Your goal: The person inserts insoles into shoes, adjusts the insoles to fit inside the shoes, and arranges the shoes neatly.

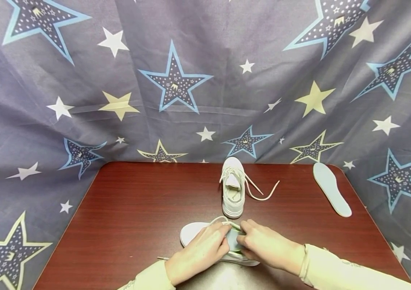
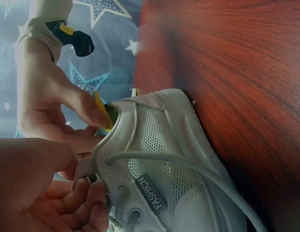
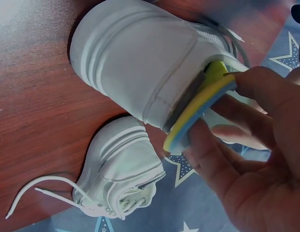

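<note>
Left hand (image 1: 203, 249) pinching tongue (image 2: 85, 168) of near shoe (image 1: 191, 233), fingers curled. Right hand (image 1: 266, 243) pinching blue-and-yellow insole (image 3: 201, 110) between thumb and fingers; insole sitting partly inside near shoe's opening, outer end poking out at heel. Near shoe lying toe left at near side of table (image 1: 147, 201). Far shoe (image 1: 233, 208) standing just beyond, toe pointing far, lace (image 1: 263, 199) trailing right. Second insole (image 1: 331, 188) lying at far right. Starry cloth (image 1: 198, 36) hanging behind.

Near shoe (image 3: 135, 55): white, grey label (image 2: 151, 193) with pale lettering. Far shoe (image 1: 233, 181): white, off-white laces (image 3: 58, 178). Held insole (image 3: 201, 107): yellow and blue layers. Loose insole (image 1: 331, 189): pale blue. Counter (image 1: 154, 197): reddish-brown, dark-streaked grain. Backdrop (image 1: 212, 40): greyish blue-purple; white, yellow and dotted blue-bordered stars. Sleeves (image 1: 350, 269): cream.
</note>
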Demonstrator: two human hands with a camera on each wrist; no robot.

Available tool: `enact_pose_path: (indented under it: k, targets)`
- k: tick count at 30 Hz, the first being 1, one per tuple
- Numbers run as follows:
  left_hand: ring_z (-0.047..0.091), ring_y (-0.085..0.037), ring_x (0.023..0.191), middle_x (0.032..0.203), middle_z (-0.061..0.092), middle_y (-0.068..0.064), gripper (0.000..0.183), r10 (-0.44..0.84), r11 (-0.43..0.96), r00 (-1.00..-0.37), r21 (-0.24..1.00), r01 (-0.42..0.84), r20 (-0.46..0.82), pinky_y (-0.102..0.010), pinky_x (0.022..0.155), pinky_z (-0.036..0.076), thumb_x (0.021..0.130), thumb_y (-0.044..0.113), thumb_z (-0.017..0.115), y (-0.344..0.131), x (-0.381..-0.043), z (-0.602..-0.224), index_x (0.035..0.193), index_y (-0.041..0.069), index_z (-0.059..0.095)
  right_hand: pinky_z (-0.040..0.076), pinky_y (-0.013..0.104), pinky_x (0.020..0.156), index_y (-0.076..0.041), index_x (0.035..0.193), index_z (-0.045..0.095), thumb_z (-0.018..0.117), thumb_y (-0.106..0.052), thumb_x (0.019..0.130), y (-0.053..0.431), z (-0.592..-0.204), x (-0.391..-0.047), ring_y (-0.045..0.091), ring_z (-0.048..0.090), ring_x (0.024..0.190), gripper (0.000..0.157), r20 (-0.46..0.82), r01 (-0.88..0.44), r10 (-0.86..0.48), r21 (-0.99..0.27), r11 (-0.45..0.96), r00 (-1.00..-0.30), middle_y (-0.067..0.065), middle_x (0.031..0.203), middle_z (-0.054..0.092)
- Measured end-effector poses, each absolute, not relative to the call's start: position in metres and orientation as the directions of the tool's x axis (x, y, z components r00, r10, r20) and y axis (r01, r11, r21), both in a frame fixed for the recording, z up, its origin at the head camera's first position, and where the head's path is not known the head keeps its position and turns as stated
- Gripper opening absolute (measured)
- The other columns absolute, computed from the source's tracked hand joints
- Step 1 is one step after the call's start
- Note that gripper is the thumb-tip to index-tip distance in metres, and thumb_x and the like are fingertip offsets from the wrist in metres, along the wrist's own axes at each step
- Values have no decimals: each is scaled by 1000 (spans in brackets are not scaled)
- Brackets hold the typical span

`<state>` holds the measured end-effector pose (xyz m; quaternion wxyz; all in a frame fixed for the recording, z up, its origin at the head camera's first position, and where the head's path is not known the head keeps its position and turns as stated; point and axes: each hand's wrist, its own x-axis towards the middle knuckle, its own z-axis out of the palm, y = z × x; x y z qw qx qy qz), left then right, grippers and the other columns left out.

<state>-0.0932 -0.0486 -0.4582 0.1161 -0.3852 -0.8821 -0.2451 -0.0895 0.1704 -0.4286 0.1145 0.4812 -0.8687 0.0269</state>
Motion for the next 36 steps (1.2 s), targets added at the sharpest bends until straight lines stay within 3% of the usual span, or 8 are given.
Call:
enact_pose_path:
  k: [9,19,25,36]
  targets:
    - [63,-14,78,91,66,-2,21,630,577,-669,339,743,395,-29,67,53,85,5,66,-49,-94,-459,105,2,68,42,22,64,-19,75,62,84,-15,73,167,-434,-94,12,49,73,23,227,-859,-843,53,510,-487,-3,82,48]
    - [62,-15,75,87,64,0,15,624,581,-671,337,741,401,-28,65,52,83,5,67,-48,-95,-459,98,6,66,49,25,67,-14,83,69,81,-10,78,162,-440,-95,14,56,78,14,233,-843,-862,207,496,-450,1,88,57]
    - [60,-14,72,85,62,1,12,613,582,-674,341,738,413,-27,62,50,83,5,69,-47,-94,-459,94,9,66,47,23,66,-15,81,69,85,-11,73,160,-443,-96,13,55,76,18,250,-842,-874,255,476,-418,0,84,56]
    - [62,-13,75,87,64,0,11,619,565,-679,376,734,396,-27,64,51,84,4,68,-46,-96,-458,94,9,66,49,24,70,-15,81,69,83,-11,76,156,-448,-97,12,57,76,16,183,-825,-873,285,488,-453,0,84,60]
